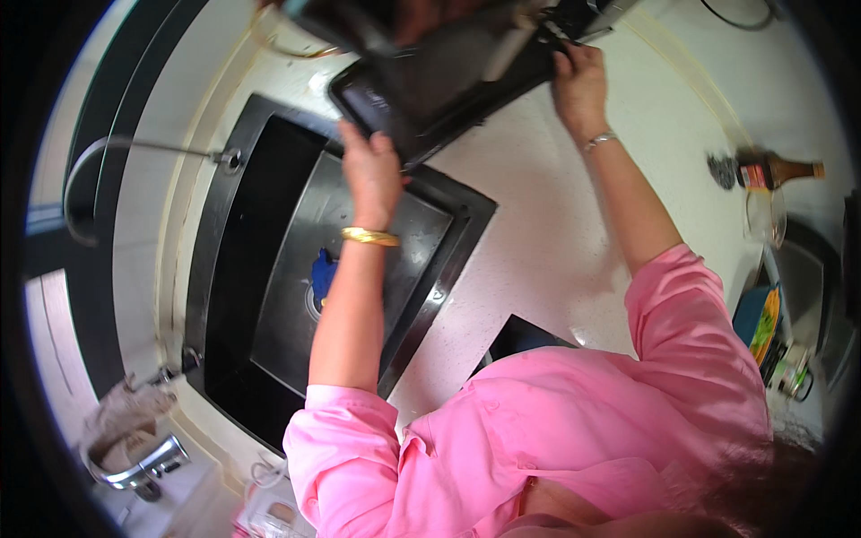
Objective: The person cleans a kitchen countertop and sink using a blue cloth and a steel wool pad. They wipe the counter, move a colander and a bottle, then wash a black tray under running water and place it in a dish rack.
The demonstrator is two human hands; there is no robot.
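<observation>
Both my hands are at a dark rectangular tray [366, 97], which is tilted over the far edge of the sink and the white counter. My left hand [370, 171], with a gold bangle at the wrist, grips its near left end. At its far right end my right hand [580, 84] grips the dark rim; a silver bracelet is on that wrist. Dark and blurred items at the top of the view overlap the tray, and I cannot tell what they are. Below my left forearm lies the black sink [417, 222], with a blue cloth-like item [323, 272] beside its drain.
A curved faucet [134, 142] rises at the sink's left. On the right of the white counter [525, 235] are a steel scrubber [722, 171], a brown bottle [783, 171] lying sideways in view and a clear glass [765, 215]. A metal fixture [144, 464] is at lower left.
</observation>
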